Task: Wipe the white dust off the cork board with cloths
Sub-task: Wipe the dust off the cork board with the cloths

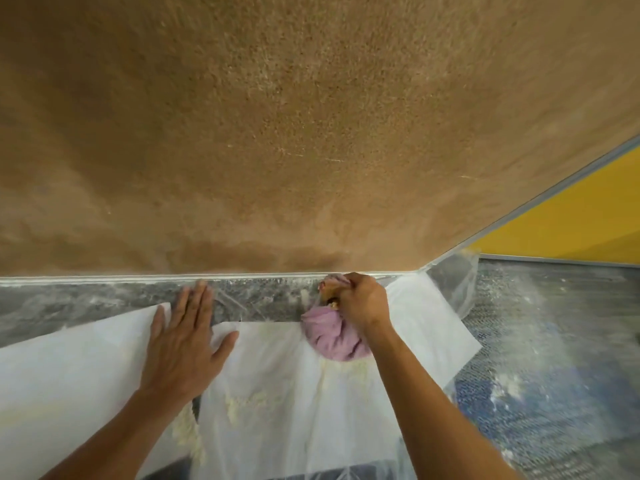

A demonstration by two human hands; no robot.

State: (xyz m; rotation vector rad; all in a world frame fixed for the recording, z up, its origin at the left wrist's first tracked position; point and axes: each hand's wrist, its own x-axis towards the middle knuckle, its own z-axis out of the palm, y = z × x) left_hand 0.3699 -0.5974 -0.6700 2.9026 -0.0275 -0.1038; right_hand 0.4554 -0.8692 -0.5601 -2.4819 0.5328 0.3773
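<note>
Nearest the camera, a thin clear plastic sheet (pixel 294 410) lies spread out, with pale yellowish crumbs (pixel 242 400) scattered on it. A stiffer white sheet (pixel 69 375) overlaps it towards the left. The left hand (pixel 181 337) rests flat on that white sheet. Its four fingers are straight and close together and its thumb is spread wide to the side, so it holds nothing.

Just beyond and to the right, the right hand (pixel 362 299) grips a bunched pink cloth (pixel 332 337) with curled fingers. The top of the cloth is pressed against the metal frame (pixel 138 279) along the board's lower edge, near its lower right corner, and the rest of the bundle hangs down onto the plastic. A dusty grey strip (pixel 86 299) runs between the sheets and the frame.

Above the frame the cork board (pixel 311 116) fills the view. A hazy film of white dust (pixel 329 74) lies over its middle and upper part, while a darker band shows just above the lower edge. A yellow panel (pixel 571 216) lies past the board's right edge.

The main risk, as I judge it, is that the loaded cloth smears dust back onto the cork or packs it into the frame's groove. If the left hand shifts, the sheets could slide and let crumbs spill past their edges.
</note>
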